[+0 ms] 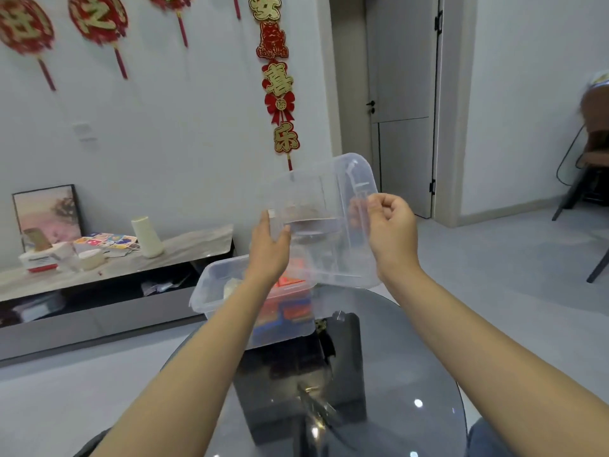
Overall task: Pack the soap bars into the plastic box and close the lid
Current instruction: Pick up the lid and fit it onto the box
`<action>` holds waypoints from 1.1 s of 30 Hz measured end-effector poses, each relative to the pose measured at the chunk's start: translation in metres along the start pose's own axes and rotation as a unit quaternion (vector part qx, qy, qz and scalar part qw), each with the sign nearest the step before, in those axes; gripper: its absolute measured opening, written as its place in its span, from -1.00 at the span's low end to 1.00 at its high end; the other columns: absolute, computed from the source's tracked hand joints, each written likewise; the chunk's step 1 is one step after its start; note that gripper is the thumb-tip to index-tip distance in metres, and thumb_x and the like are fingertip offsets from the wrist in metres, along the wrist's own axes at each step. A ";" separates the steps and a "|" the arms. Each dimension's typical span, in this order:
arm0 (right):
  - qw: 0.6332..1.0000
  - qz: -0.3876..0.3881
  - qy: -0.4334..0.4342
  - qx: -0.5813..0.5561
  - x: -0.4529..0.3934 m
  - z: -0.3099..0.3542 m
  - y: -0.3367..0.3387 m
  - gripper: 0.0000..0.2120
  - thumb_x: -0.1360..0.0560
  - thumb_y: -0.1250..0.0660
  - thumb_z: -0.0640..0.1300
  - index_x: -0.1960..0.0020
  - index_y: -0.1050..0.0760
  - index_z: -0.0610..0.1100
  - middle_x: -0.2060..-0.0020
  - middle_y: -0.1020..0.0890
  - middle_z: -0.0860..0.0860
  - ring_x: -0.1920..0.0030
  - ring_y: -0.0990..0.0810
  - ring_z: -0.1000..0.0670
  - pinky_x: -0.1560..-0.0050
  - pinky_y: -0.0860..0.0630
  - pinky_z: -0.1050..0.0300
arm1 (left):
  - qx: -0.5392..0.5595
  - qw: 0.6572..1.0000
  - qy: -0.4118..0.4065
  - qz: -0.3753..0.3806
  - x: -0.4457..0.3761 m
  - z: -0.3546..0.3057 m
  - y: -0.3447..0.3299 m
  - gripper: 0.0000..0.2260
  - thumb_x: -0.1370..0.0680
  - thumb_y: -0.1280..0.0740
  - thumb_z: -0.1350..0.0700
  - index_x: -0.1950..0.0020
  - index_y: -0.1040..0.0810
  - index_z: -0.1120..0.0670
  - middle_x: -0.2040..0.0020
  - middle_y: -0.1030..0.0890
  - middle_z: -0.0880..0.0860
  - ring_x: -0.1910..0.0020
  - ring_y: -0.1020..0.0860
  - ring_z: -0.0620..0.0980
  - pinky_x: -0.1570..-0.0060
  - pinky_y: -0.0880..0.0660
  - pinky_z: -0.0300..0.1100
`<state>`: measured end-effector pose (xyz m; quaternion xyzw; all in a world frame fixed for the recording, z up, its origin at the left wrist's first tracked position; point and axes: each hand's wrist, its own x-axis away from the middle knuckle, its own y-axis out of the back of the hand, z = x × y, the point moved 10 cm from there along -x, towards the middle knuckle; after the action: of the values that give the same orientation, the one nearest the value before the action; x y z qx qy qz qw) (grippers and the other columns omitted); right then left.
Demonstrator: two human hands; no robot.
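A clear plastic box [211, 291] stands on the round dark glass table [412, 374], and orange and blue soap bars [290, 308] show through its wall. Above the box I hold its clear lid [323, 206] tilted in the air. My right hand [392, 225] is closed on the lid's right edge. My left hand [270, 242] presses on the lid's left edge with the fingers spread along it. A pale bar [232, 286] lies inside the box at its left, partly hidden by my left forearm.
A low grey cabinet [115, 268] along the wall carries a framed picture, cards, a cream cone and small boxes. A closed door [402, 103] stands behind the lid. A chair [593, 153] sits at the far right. Red decorations hang on the wall.
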<state>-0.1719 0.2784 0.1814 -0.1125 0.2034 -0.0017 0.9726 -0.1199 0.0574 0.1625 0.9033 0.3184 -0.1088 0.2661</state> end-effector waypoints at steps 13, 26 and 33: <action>0.970 0.073 -0.228 -0.048 -0.027 -0.097 -0.080 -0.83 -0.53 -0.27 -0.22 0.21 -0.55 -0.18 0.31 -0.58 -0.09 0.32 -0.60 -0.04 0.11 -0.62 0.09 | -0.121 0.981 0.118 -0.091 -0.028 0.120 0.118 -0.62 -0.54 -0.27 -0.01 -0.31 -0.49 0.12 -0.23 -0.58 0.16 -0.16 -0.52 0.17 0.02 -0.38 -0.12; 0.938 0.149 -0.238 0.202 -0.054 -0.216 -0.132 -0.78 -0.46 -0.26 -0.11 0.07 -0.68 -0.04 0.06 -0.70 -0.08 0.01 -0.64 -0.18 -0.05 -0.59 -0.01 | -0.353 0.913 0.198 -0.038 -0.060 0.198 0.117 -0.53 -0.53 -0.19 -0.20 0.06 -0.55 0.21 0.08 -0.61 0.14 0.14 -0.48 0.12 0.24 -0.33 -0.14; 0.909 0.159 -0.220 0.315 -0.062 -0.231 -0.131 -0.63 -0.51 -0.15 -0.06 -0.23 -0.58 -0.05 -0.32 -0.51 -0.11 -0.24 -0.50 -0.24 -0.25 -0.48 -0.04 | -0.241 0.926 0.284 -0.056 -0.055 0.228 0.112 -0.56 -0.56 -0.15 -0.02 -0.37 -0.28 0.18 -0.36 -0.37 0.25 -0.35 -0.33 0.25 -0.20 -0.35 0.06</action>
<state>-0.3147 0.1036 0.0289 0.2360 -0.0113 0.1142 0.9649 -0.0973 -0.1701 0.0381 0.7861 0.4469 0.2177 0.3674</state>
